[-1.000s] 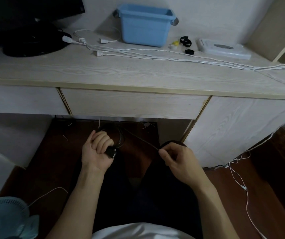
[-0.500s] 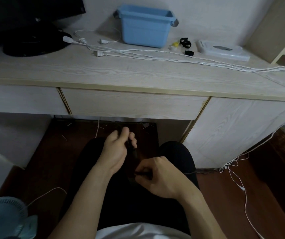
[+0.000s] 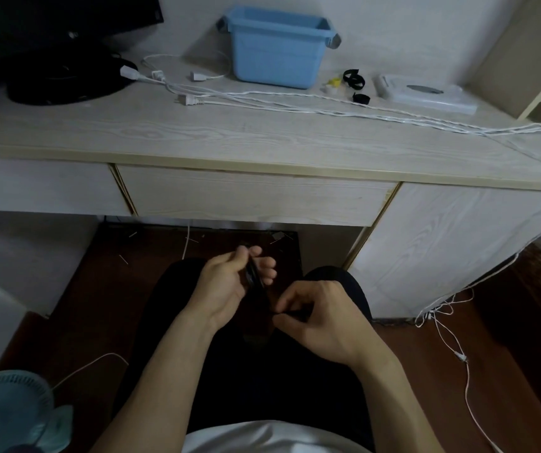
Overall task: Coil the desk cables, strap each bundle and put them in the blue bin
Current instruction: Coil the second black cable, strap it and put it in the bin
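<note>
1. Pale wood-grain counter (image 3: 197, 135) fills the upper half of the view, above a dark red-brown floor (image 3: 76, 305).
2. Against the wall at the back of the counter stands the blue bin (image 3: 275, 57).
3. White cables (image 3: 328, 107) stretch from their plugs beside the bin to the counter's right edge and hang down to the floor.
4. Two black straps (image 3: 354, 78) lie right of the bin.
5. Over the lap, the left hand (image 3: 229, 286) grips a coiled black cable (image 3: 252, 276), fingers curled round it.
6. Just beside it, the right hand (image 3: 321, 322) pinches a black piece; cable or strap, I cannot tell.
</note>
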`<act>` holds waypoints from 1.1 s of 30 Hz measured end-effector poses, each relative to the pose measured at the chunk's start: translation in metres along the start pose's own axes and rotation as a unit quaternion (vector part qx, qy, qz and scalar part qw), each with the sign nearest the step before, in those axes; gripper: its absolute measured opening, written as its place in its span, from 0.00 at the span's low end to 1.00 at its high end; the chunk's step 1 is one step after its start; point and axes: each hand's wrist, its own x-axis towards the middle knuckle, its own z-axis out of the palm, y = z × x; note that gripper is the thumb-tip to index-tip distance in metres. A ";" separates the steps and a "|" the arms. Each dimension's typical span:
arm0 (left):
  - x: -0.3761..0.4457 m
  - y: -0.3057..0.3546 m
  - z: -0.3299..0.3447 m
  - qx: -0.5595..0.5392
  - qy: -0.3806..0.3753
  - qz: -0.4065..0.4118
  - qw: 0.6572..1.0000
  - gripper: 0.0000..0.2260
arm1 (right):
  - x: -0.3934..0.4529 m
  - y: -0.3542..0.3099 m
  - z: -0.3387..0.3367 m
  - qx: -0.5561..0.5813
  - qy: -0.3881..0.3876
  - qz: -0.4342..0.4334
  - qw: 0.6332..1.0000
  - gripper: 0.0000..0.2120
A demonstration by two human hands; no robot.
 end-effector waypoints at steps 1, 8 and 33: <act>0.001 0.003 -0.004 -0.027 0.012 -0.006 1.000 0.13 | 0.000 0.000 -0.002 0.001 -0.011 0.000 1.000 0.01; -0.003 0.002 -0.001 -0.072 -0.004 -0.030 0.997 0.13 | -0.001 -0.004 -0.006 0.034 -0.056 -0.007 0.998 0.01; -0.017 0.017 0.003 0.110 -0.314 -0.170 0.928 0.18 | 0.000 0.022 -0.017 0.199 -0.015 0.042 0.979 0.12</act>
